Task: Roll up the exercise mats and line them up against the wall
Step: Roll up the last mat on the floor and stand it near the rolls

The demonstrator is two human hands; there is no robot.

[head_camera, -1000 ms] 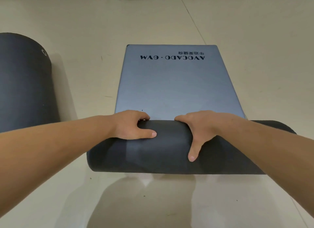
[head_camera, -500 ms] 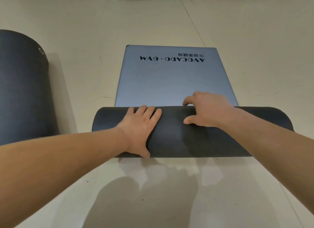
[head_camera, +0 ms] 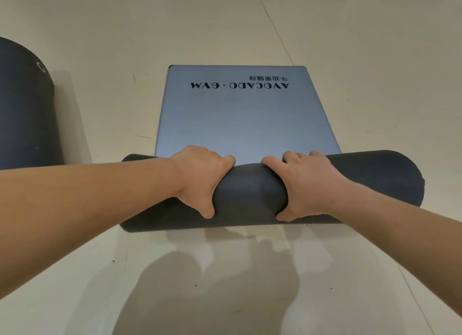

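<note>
- the mat (head_camera: 235, 119) lies on the floor (head_camera: 100, 34) in front of you. its near part is already wound into a dark roll (head_camera: 250, 192), and its flat blue part with the printed letters runs away from you.
- your left hand (head_camera: 200, 177) is closed over the roll a little left of its middle. the fingers go over the top to the far side and the thumb presses on the near side.
- your right hand (head_camera: 307, 182) grips the roll in the same way, a little right of the middle. both hands are wrapped on the roll, not lying flat on it.
- the important relation: the long axis of the roll goes from left to right across your view, and the flat part still to be taken up lies straight ahead, beyond your fingers. so i judge the coming move must push forward, square to this axis.
- the two hands are about equally near to the roll, and close together at the centre. the ends of the roll stick out far on both sides without support, so one end can run ahead and make the roll crooked.
- a second dark rolled mat (head_camera: 22, 109) lies at your left, well apart from this one.
- i judge the rolling is more than half done, and the lining up against the wall is not yet begun.
</note>
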